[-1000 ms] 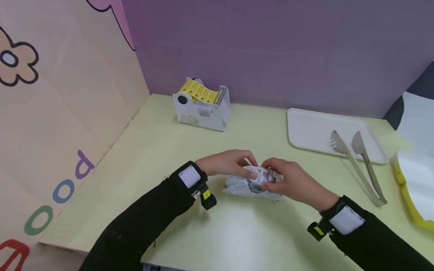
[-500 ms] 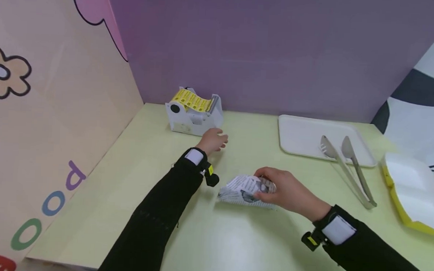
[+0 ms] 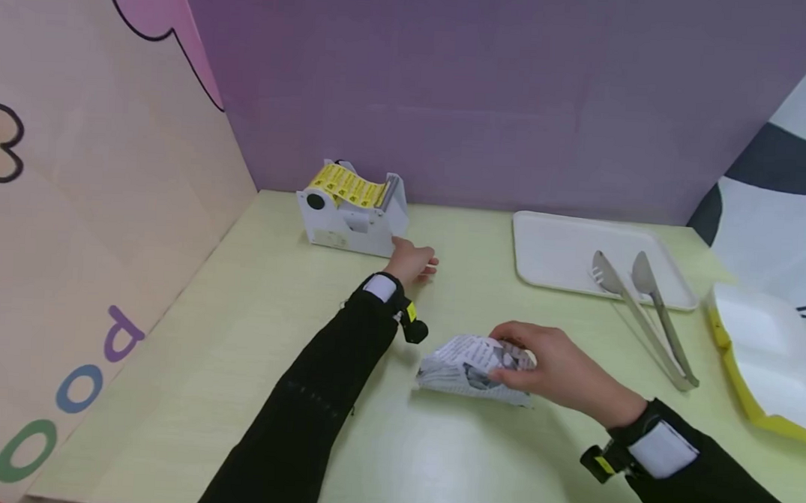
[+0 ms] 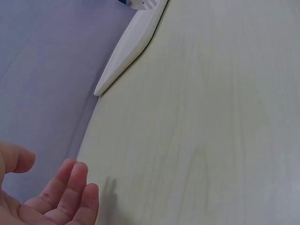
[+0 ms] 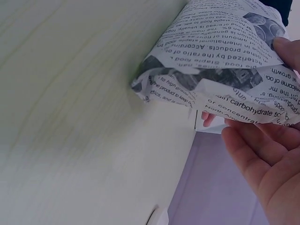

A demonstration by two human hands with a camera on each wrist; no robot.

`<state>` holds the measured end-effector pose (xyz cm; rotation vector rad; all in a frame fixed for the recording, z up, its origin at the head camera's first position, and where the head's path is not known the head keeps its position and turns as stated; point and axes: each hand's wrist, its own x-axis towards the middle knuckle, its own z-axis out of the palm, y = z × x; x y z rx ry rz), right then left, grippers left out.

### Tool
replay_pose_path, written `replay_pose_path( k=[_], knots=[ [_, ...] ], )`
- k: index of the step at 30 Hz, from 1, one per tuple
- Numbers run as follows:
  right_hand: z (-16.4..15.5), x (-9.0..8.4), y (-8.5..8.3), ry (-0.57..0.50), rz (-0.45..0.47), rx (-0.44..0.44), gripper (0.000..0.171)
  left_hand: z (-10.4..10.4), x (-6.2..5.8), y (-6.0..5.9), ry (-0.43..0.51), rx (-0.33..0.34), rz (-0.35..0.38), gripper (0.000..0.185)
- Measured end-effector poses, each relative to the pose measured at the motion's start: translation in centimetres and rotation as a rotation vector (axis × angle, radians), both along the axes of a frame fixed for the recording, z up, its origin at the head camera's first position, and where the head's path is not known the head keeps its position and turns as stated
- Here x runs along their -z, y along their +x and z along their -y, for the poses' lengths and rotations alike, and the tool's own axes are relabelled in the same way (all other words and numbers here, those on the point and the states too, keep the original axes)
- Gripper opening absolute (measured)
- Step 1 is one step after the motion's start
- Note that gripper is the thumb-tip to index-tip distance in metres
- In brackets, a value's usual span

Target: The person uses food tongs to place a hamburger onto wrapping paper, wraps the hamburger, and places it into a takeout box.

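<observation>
Basically, nearest are two black sleeves (image 3: 281, 419), each with a wrist strap and small camera (image 3: 413, 329) on it. Right hand (image 3: 560, 367) grips a packet wrapped in newsprint-style paper (image 3: 459, 365): thumb on the near side, fingers round the far side, at the packet's right end. Packet lies on the pale yellow-green counter (image 3: 187, 392), front and center, crumpled, with black-and-white text and pictures; right wrist view shows a loose folded paper edge at the gripped end, "carbohydrate" readable.

To the right, a takeaway box (image 3: 773, 358), yellow outside, white inside, lid up and compartments showing, partly cut off by the frame edge. Left of it, metal tongs (image 3: 659, 334), arms apart; joined end toward the person, heads over the white tray (image 3: 558, 251), so they lie across its near edge.

Left hand (image 3: 412, 263) is farther out than the right, fingers loosely bent, thumb apart from them, holding nothing. It sits right by the near right corner of a white tape dispenser (image 3: 350, 230); touching or not, can't tell. Dispenser carries a yellow printed label roll (image 3: 348, 186), strip running to the cutter end.

Behind everything, purple back wall (image 3: 450, 96); left wall (image 3: 74, 215) has painted colored letters and part of a flower.
</observation>
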<state>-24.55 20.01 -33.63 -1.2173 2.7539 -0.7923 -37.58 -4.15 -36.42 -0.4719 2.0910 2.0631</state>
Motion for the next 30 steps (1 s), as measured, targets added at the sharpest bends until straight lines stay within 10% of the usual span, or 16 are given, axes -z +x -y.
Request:
replay_pose_path(
  k=[13,30],
  knots=[
    [-0.2,-0.2,0.0,-0.047,-0.035,-0.050,0.033,1.3,-0.2,1.0,-0.149,-0.082,0.056,0.088],
    [-0.5,-0.8,-0.6,-0.007,0.003,-0.001,0.037,8.5,-1.1,6.2,-0.155,0.076,0.051,0.060]
  ],
)
